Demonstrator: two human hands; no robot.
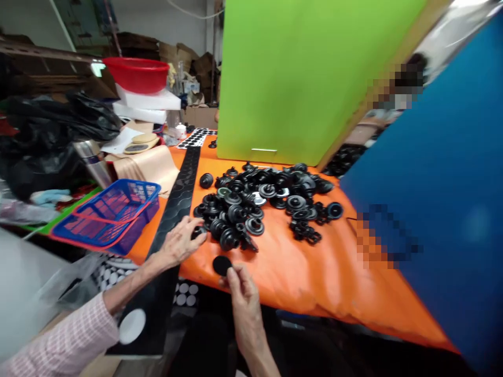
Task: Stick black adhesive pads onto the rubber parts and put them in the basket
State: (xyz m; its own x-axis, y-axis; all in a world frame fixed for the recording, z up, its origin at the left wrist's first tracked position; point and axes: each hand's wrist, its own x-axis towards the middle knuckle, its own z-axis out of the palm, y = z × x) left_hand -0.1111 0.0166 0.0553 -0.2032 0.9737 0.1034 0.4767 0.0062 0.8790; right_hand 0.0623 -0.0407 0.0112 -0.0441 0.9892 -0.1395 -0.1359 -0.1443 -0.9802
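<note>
My right hand pinches a thin, flat black disc by its edge, just above the front edge of the orange-covered table. At the left side of a heap of black round plastic parts, my left hand has its fingers curled round one black round part. That part is partly covered by the fingers. The heaped parts look like stepped discs with short stems and lie at many angles.
Left of the heap runs a long black strip with round outlines. Beyond it stand a blue plastic basket and a steel flask. A green panel rises behind the heap, and a blue panel on the right.
</note>
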